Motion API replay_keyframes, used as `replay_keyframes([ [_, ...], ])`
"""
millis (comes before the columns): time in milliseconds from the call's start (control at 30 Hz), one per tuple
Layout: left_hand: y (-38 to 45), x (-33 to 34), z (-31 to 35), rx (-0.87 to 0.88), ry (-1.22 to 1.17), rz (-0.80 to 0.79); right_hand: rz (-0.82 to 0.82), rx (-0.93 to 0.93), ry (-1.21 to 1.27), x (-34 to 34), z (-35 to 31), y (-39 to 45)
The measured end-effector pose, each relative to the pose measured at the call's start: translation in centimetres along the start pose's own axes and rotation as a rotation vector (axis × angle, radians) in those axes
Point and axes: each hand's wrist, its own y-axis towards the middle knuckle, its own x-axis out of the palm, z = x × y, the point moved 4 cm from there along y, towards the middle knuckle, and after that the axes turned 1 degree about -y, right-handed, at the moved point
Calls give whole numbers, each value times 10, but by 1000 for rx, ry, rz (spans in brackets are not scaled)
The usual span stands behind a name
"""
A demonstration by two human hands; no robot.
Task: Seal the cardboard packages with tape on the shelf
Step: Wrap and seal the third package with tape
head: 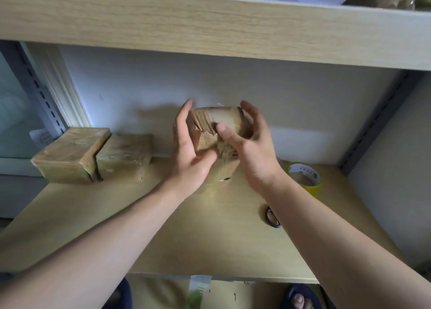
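Two taped packages sit done at the shelf's left, and we're smoothing tape on the third package, left hand flat against it, right hand curled around, so probably next it joins those, tape roll stays right.

Both hands hold a taped cardboard package tilted up off the shelf board, mid-frame. Left hand flat vs its left face, fingers straight, thumb under the near edge. Right hand curled round the right side, thumb pressing the front. Two more wrapped packages far left, touching. Tape roll right, scissors nearer, partly behind right forearm.
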Motion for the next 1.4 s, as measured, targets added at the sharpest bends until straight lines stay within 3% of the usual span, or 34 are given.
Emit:
replay_keyframes([
  [133,1,-3,1,-102,-116,12,-79,93,68,-3,10,-8],
  [333,-3,-4,-2,-96,-68,257,-132,1,-91,11,12,-14],
  [600,-10,-8,-7,-42,-47,225,-154,-110,-324,2,19,-20],
  [900,-12,-19,-6,-47,-71,216,-54,-150,-216,-5,19,-18],
  [1033,-12,-20,-8,-120,-194,195,-81,-78,-123,-6,16,-18],
  [1200,-17,-13,0,-110,-228,27,-174,169,98,2,13,-28],
  [1400,-24,-20,7,-8,-36,-94,-211,397,8,-4,12,-36],
])
